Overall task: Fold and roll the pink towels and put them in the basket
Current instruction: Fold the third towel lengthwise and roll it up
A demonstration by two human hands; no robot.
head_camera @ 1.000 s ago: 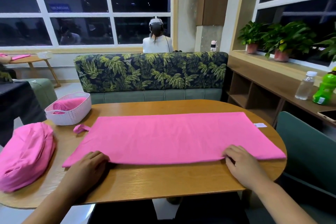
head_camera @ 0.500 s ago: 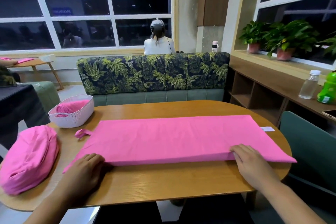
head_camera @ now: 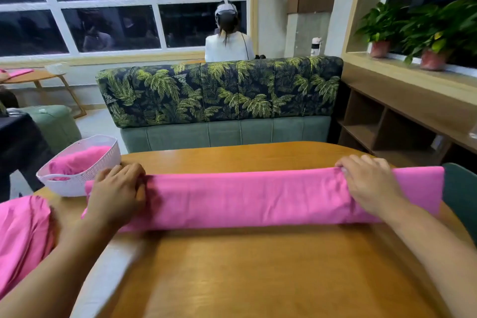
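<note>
A pink towel (head_camera: pixel 253 199) lies as a long narrow folded band across the wooden table (head_camera: pixel 258 266). My left hand (head_camera: pixel 117 191) grips its left end, fingers curled over the far edge. My right hand (head_camera: pixel 369 183) grips the far edge near the right end. A white perforated basket (head_camera: pixel 77 175) stands at the table's far left corner, just beyond my left hand, with a pink rolled towel (head_camera: pixel 77 160) inside. A heap of pink towels (head_camera: pixel 23 237) sits at the left edge.
A leaf-patterned sofa (head_camera: pixel 222 90) stands behind the table, with a person seated beyond it facing away. A wooden shelf unit (head_camera: pixel 402 121) with potted plants (head_camera: pixel 426 31) runs along the right. A teal chair back (head_camera: pixel 459 199) touches the table's right end.
Both hands lifted the towel's near edge and carried it away from me over the far edge, making the towel half as deep. The camera moved closer to the table.
</note>
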